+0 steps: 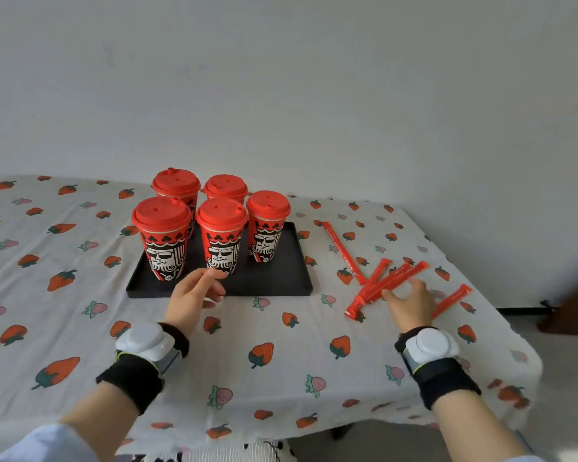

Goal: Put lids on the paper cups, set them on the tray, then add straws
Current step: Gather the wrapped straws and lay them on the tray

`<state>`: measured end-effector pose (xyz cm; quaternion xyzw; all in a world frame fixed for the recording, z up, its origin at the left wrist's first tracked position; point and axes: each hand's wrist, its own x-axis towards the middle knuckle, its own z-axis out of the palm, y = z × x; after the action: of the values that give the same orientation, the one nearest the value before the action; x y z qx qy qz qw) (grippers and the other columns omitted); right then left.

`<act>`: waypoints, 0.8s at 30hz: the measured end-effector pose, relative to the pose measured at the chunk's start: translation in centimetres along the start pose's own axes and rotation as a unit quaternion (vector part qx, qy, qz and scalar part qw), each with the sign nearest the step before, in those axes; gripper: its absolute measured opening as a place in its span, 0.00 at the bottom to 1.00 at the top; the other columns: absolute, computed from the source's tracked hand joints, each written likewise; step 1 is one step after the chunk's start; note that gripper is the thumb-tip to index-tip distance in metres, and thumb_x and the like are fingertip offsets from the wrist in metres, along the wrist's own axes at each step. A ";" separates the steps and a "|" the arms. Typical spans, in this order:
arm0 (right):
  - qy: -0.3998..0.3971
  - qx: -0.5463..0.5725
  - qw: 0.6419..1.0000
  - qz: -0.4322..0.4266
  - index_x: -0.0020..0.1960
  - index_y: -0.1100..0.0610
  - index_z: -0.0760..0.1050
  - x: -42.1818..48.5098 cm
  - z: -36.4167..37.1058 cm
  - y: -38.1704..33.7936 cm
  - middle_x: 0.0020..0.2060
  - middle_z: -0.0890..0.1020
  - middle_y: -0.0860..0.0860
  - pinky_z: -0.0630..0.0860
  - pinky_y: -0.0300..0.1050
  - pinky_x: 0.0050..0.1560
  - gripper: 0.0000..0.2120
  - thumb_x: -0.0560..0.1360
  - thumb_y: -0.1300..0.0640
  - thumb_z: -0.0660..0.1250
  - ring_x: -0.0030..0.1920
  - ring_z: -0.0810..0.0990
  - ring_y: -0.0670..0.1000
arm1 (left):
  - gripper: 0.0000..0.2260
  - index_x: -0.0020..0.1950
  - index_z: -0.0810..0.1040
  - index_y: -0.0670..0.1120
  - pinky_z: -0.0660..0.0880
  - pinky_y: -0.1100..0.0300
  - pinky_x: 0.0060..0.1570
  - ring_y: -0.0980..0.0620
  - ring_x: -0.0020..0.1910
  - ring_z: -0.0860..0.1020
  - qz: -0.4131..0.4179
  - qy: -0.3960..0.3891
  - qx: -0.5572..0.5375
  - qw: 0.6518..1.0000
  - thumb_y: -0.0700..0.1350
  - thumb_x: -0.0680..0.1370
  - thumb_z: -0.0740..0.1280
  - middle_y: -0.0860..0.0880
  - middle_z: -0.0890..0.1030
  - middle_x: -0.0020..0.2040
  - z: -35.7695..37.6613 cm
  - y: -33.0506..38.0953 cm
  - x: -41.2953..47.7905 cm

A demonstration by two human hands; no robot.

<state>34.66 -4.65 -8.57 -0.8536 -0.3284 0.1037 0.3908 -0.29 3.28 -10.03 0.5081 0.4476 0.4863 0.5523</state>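
Several red paper cups with red lids stand on the black tray (pixel 281 278); the front row holds a left cup (pixel 162 241), a middle cup (pixel 221 241) and a right cup (pixel 267 228). My left hand (pixel 194 295) hovers open over the tray's front edge, just before the middle cup, holding nothing. Several red-wrapped straws (pixel 386 285) lie scattered on the cloth right of the tray. My right hand (pixel 411 301) rests over the near ends of that pile, fingers spread; one straw (pixel 451 300) pokes out to its right. No straw is clearly gripped.
A strawberry-print cloth (pixel 281 361) covers the table, whose front edge runs close to my wrists and right edge falls off past the straws. One long straw (pixel 342 251) lies apart, nearer the tray. A white wall stands behind.
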 end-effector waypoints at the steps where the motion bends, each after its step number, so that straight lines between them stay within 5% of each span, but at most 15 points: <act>1: 0.014 -0.029 0.999 0.028 0.68 0.62 0.65 0.8 -0.7 0.8 0.65 0.69 0.65 0.63 0.59 0.67 0.29 0.70 0.56 0.70 0.67 0.64 0.64 | 0.11 0.44 0.79 0.46 0.71 0.58 0.39 0.52 0.34 0.75 0.003 0.003 0.007 1.000 0.45 0.80 0.59 0.49 0.77 0.34 0.1 0.1 -0.1; 5: 0.021 -0.109 0.984 0.141 0.64 0.63 0.69 3.6 -3.0 3.8 0.61 0.74 0.65 0.71 0.58 0.61 0.26 0.70 0.52 0.68 0.60 0.73 0.65 | 0.10 0.43 0.80 0.49 0.70 0.61 0.35 0.57 0.33 0.75 0.003 -0.012 0.059 0.998 0.48 0.78 0.61 0.53 0.77 0.32 2.0 -0.4 -0.5; 9: 0.029 -0.092 0.983 0.154 0.56 0.69 0.70 5.2 -3.2 4.2 0.54 0.79 0.66 0.77 0.53 0.50 0.18 0.70 0.61 0.67 0.51 0.79 0.64 | 0.10 0.42 0.80 0.51 0.71 0.62 0.38 0.56 0.33 0.75 0.034 -0.014 0.131 0.991 0.47 0.79 0.61 0.51 0.77 0.33 2.6 -2.5 -1.1; 12: 0.022 -0.070 0.986 0.152 0.56 0.69 0.66 6.0 -2.7 3.7 0.51 0.77 0.66 0.70 0.47 0.42 0.17 0.69 0.68 0.65 0.51 0.78 0.64 | 0.10 0.42 0.79 0.53 0.72 0.63 0.39 0.60 0.32 0.76 0.037 -0.023 0.171 0.984 0.49 0.79 0.60 0.50 0.78 0.33 2.4 -3.0 -1.0; 16: -0.050 -0.051 0.992 0.106 0.41 0.65 0.67 6.1 -0.7 2.0 0.33 0.73 0.59 0.66 0.41 0.30 0.05 0.68 0.69 0.63 0.30 0.72 0.54 | 0.10 0.42 0.79 0.54 0.71 0.63 0.39 0.61 0.33 0.76 0.039 -0.029 0.181 0.982 0.49 0.79 0.60 0.50 0.78 0.34 2.3 -3.3 -0.7; 18: -0.083 -0.050 0.991 0.088 0.39 0.64 0.67 5.8 0.5 1.0 0.27 0.70 0.55 0.62 0.41 0.26 0.03 0.69 0.68 0.62 0.27 0.67 0.53 | 0.10 0.42 0.79 0.55 0.72 0.62 0.39 0.61 0.33 0.76 0.042 -0.028 0.191 0.980 0.50 0.79 0.60 0.50 0.78 0.33 2.2 -3.3 -0.8; 24: -0.068 -0.018 0.991 0.118 0.48 0.62 0.72 6.5 2.5 -1.7 0.41 0.77 0.59 0.66 0.44 0.37 0.13 0.73 0.52 0.64 0.36 0.73 0.57 | 0.09 0.42 0.79 0.57 0.73 0.60 0.40 0.59 0.34 0.76 0.047 -0.028 0.197 0.979 0.52 0.79 0.60 0.52 0.79 0.32 2.0 -3.7 -0.5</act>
<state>37.72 1.84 -8.53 -0.8844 -0.2527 0.2007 0.3372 1.91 2.46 -13.57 0.6405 0.4948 0.3995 0.4305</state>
